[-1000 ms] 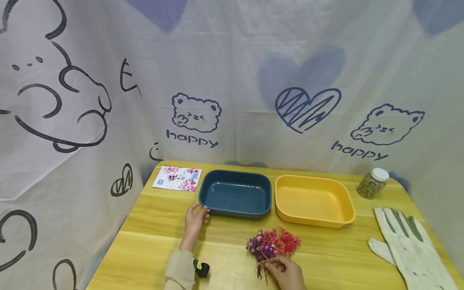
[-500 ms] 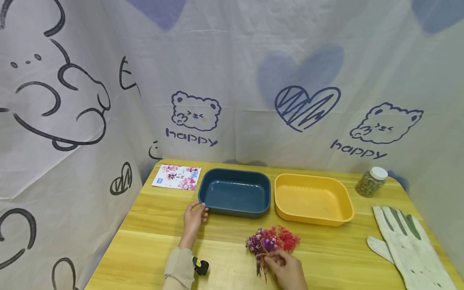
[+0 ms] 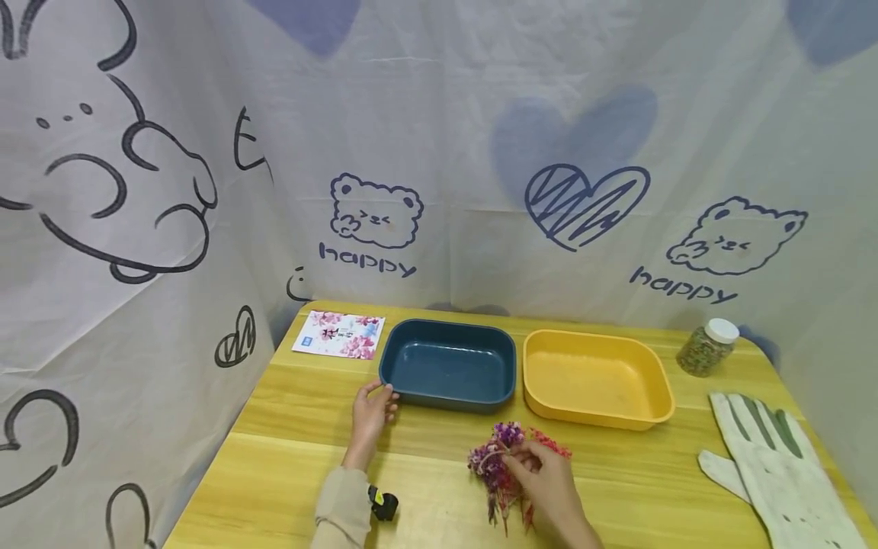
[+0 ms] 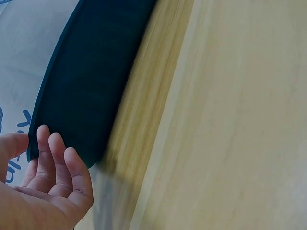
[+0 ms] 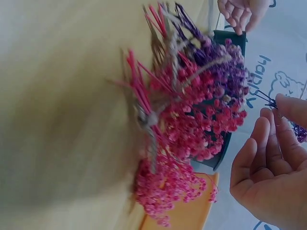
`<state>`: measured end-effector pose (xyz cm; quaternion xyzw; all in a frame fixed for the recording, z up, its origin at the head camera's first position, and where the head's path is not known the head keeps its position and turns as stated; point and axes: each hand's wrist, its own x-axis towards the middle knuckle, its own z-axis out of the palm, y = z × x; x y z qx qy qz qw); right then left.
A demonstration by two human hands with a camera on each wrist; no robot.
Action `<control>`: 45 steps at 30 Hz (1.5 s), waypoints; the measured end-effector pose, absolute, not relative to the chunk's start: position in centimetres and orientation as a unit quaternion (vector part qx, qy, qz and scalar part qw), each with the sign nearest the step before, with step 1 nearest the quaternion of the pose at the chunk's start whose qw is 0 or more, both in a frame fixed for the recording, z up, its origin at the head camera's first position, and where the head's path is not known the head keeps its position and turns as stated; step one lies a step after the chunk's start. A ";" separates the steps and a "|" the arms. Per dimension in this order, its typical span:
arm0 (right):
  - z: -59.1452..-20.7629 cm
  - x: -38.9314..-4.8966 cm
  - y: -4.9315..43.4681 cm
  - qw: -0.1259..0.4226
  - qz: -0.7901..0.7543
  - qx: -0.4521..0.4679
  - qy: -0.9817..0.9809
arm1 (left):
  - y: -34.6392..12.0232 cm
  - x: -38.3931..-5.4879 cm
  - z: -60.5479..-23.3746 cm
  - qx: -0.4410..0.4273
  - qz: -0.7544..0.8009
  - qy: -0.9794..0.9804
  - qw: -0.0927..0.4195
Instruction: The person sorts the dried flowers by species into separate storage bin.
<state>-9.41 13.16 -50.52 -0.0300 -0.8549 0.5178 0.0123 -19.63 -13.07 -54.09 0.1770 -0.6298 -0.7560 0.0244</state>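
Note:
In the head view my left hand [image 3: 373, 412] grips the near left corner of a dark blue rectangular basin [image 3: 446, 400]. Its thumb lies at the rim and the fingers rest against the outer wall [image 4: 91, 72]. My right hand [image 3: 545, 480] pinches the thin dark stems of a small purple dried flower sprig [image 3: 508, 432] between thumb and forefinger. Below that hand lie small bunches of dried flowers, purple [image 5: 225, 72] and pink [image 5: 192, 124], tied with twine [image 5: 146, 119]. The hand covers part of the pink blooms in the head view.
A yellow basin [image 3: 597, 415] stands right of the blue one. At the back right is a white-lidded jar [image 3: 708, 348], with a white and green glove [image 3: 782, 473] nearer. A floral-printed packet [image 3: 339, 334] lies at the back left. Printed cloth [image 3: 473, 252] hangs behind the table.
My right hand has moved up from the stems over the flowers, and a purple sprig now stands out from its fingertips. My left hand stays at the blue basin's corner.

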 end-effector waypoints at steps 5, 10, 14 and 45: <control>-50.4 -11.0 13.4 0.056 0.488 -0.003 -0.871 | -13.0 -19.5 -54.4 0.176 -0.755 -0.630 0.026; -50.5 -12.8 13.5 0.080 0.466 0.013 -0.881 | -12.9 -19.4 -54.6 0.177 -0.754 -0.632 0.027; -50.5 -14.5 13.4 0.093 0.468 0.032 -0.878 | -12.8 -19.5 -54.6 0.176 -0.755 -0.631 0.027; -50.5 -20.2 11.9 0.049 0.394 0.052 -0.916 | -13.2 -19.7 -54.5 0.183 -0.755 -0.629 0.027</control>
